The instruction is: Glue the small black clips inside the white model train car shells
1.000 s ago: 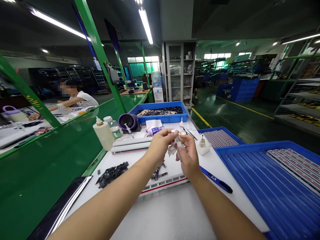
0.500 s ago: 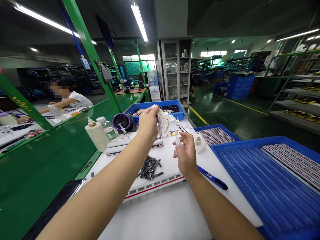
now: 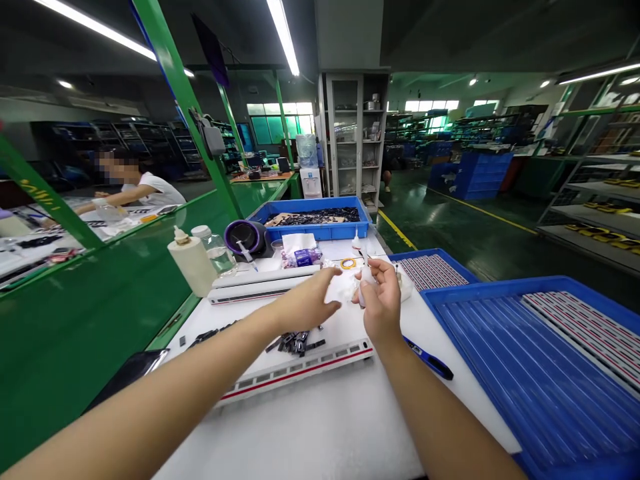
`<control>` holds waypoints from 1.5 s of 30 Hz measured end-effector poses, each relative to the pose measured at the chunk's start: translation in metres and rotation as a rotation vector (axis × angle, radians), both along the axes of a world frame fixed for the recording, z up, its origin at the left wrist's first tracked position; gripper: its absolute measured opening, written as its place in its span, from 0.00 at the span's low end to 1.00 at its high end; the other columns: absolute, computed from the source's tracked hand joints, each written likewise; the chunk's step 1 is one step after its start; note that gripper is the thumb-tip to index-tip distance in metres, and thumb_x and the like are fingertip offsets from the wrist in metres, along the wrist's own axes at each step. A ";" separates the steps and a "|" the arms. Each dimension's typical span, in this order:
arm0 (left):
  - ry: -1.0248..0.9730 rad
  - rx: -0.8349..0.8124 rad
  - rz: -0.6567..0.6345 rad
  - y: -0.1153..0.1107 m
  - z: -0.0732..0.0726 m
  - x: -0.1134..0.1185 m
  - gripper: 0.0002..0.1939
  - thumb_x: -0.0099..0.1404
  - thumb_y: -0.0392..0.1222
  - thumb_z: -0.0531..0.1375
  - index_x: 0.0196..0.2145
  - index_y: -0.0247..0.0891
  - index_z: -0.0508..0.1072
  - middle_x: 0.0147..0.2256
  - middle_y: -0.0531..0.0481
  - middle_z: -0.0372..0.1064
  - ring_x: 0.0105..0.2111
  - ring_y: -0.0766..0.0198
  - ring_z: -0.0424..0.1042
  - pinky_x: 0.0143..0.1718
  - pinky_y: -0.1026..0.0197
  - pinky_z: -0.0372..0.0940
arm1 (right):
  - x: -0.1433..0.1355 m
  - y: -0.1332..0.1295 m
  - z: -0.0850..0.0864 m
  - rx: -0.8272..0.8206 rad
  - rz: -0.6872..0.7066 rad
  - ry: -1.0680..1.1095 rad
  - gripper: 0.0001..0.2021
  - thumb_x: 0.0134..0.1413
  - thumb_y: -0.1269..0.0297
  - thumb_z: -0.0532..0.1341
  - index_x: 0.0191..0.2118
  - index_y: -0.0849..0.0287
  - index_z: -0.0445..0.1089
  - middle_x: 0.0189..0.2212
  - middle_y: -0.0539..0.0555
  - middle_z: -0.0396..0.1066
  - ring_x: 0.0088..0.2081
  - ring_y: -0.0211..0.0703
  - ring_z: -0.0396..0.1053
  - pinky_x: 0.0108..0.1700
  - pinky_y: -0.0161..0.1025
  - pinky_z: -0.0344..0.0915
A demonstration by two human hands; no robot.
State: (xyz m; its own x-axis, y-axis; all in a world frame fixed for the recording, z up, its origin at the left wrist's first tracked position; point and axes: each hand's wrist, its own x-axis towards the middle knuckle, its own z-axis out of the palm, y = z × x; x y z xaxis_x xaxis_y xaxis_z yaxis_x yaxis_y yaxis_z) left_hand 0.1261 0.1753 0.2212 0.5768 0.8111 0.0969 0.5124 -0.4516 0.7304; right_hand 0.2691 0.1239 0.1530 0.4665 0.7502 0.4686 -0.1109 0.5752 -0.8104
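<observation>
My left hand (image 3: 311,301) is open above the white work surface, thumb and fingers apart, holding nothing. Just past its fingertips lies a white, crumpled cloth or tissue (image 3: 343,285), which blends with the surface. Wrapped in my right hand (image 3: 383,300) is a small white squeeze bottle (image 3: 367,273), its thin nozzle pointing up. Below my left hand sits a pile of small black parts (image 3: 299,343). In front of them lies a long white model train body (image 3: 300,369) with a red stripe, partly covered by my left forearm.
A blue bin (image 3: 320,230) of black parts stands at the back. A cream bottle (image 3: 190,263), a clear jar (image 3: 220,253) and a syringe (image 3: 246,253) are at left. Yellow tape (image 3: 348,263), a blue cutter (image 3: 433,361) and blue trays (image 3: 500,367) lie rightward. A co-worker (image 3: 145,190) sits beyond the green partition.
My left hand has come down and nearer, letting go of the crumpled white cloth or tissue it held. My right hand, with the squeeze bottle, has shifted slightly right.
</observation>
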 end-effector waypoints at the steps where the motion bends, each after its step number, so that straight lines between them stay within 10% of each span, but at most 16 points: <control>1: 0.053 0.056 -0.011 -0.009 0.009 -0.022 0.22 0.54 0.44 0.66 0.48 0.42 0.73 0.55 0.43 0.69 0.55 0.47 0.69 0.58 0.48 0.62 | 0.000 -0.001 0.002 -0.007 0.007 0.036 0.15 0.56 0.65 0.59 0.50 0.55 0.64 0.40 0.52 0.68 0.24 0.32 0.64 0.28 0.36 0.65; 6: 0.339 0.722 -0.132 -0.068 0.014 -0.148 0.11 0.66 0.43 0.57 0.28 0.45 0.76 0.52 0.52 0.73 0.50 0.53 0.72 0.51 0.54 0.68 | 0.000 -0.001 0.010 -0.032 0.223 0.281 0.18 0.50 0.63 0.66 0.49 0.55 0.70 0.39 0.53 0.74 0.26 0.33 0.64 0.30 0.36 0.65; 13: 0.435 0.902 0.089 -0.154 -0.069 -0.252 0.15 0.63 0.36 0.59 0.47 0.45 0.75 0.65 0.43 0.56 0.59 0.48 0.64 0.53 0.49 0.68 | 0.002 -0.010 0.020 -0.129 0.673 0.460 0.11 0.47 0.59 0.67 0.37 0.56 0.73 0.24 0.47 0.66 0.16 0.26 0.44 0.18 0.29 0.45; 19: 0.523 0.707 0.160 -0.156 -0.087 -0.249 0.19 0.67 0.43 0.58 0.55 0.43 0.71 0.66 0.37 0.52 0.62 0.44 0.59 0.57 0.43 0.65 | -0.040 -0.021 0.038 -0.087 0.809 0.295 0.11 0.50 0.54 0.63 0.37 0.53 0.70 0.17 0.41 0.43 0.16 0.30 0.32 0.17 0.32 0.37; 28: 0.531 0.549 0.221 -0.122 -0.094 -0.227 0.12 0.66 0.49 0.59 0.40 0.38 0.75 0.46 0.41 0.73 0.45 0.49 0.71 0.47 0.44 0.65 | -0.136 -0.015 0.064 -0.142 0.794 0.240 0.12 0.53 0.50 0.61 0.33 0.54 0.67 0.19 0.42 0.43 0.17 0.32 0.37 0.16 0.32 0.42; 38: 0.427 0.528 0.368 -0.108 -0.109 -0.218 0.15 0.66 0.54 0.60 0.35 0.39 0.75 0.38 0.45 0.74 0.39 0.52 0.70 0.40 0.48 0.63 | -0.166 -0.028 -0.015 0.184 0.350 -0.538 0.12 0.60 0.56 0.61 0.33 0.59 0.76 0.21 0.52 0.71 0.20 0.38 0.65 0.21 0.36 0.60; 45: 0.390 0.517 0.380 -0.111 -0.111 -0.217 0.16 0.66 0.55 0.58 0.35 0.39 0.75 0.37 0.45 0.74 0.38 0.53 0.70 0.39 0.49 0.63 | -0.174 -0.032 -0.007 0.324 0.250 -0.789 0.06 0.60 0.66 0.60 0.33 0.58 0.73 0.24 0.53 0.76 0.23 0.40 0.72 0.26 0.35 0.67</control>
State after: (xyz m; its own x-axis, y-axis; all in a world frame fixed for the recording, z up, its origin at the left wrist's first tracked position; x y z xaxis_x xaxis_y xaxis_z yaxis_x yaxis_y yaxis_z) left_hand -0.0906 0.0642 0.1098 0.3364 0.8678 0.3657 0.8798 -0.4281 0.2065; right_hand 0.0955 0.0924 0.1460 -0.2420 0.5617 0.7911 0.2580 0.8233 -0.5057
